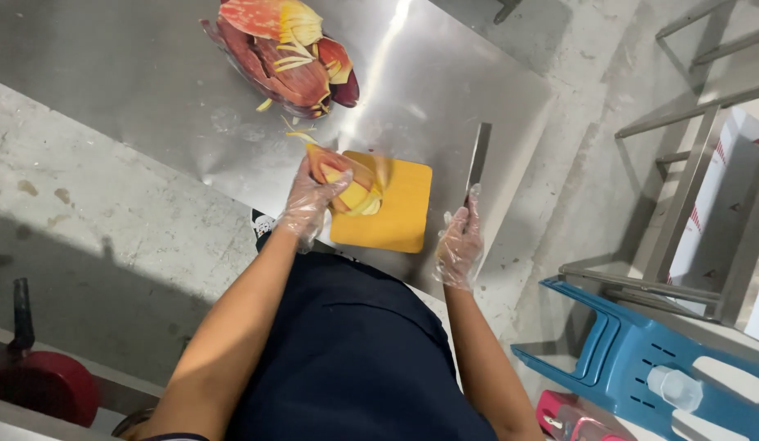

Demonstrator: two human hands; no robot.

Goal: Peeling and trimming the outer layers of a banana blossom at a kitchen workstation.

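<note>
My left hand (308, 202), in a thin clear glove, grips a banana blossom (357, 186) with orange and pale yellow layers, resting on a yellow cutting board (400, 214). My right hand (459, 245), also gloved, holds a cleaver (477, 159) by its handle, blade pointing away, to the right of the board and apart from the blossom. The board lies on a steel table (151, 65). A heap of red peeled bracts and yellow florets (285, 53) lies on the table beyond the board.
A blue plastic stool (641, 359) lies at lower right beside a metal rack (690, 163). A red pot with a black handle (36, 376) sits at lower left. Concrete floor (93, 229) surrounds the table.
</note>
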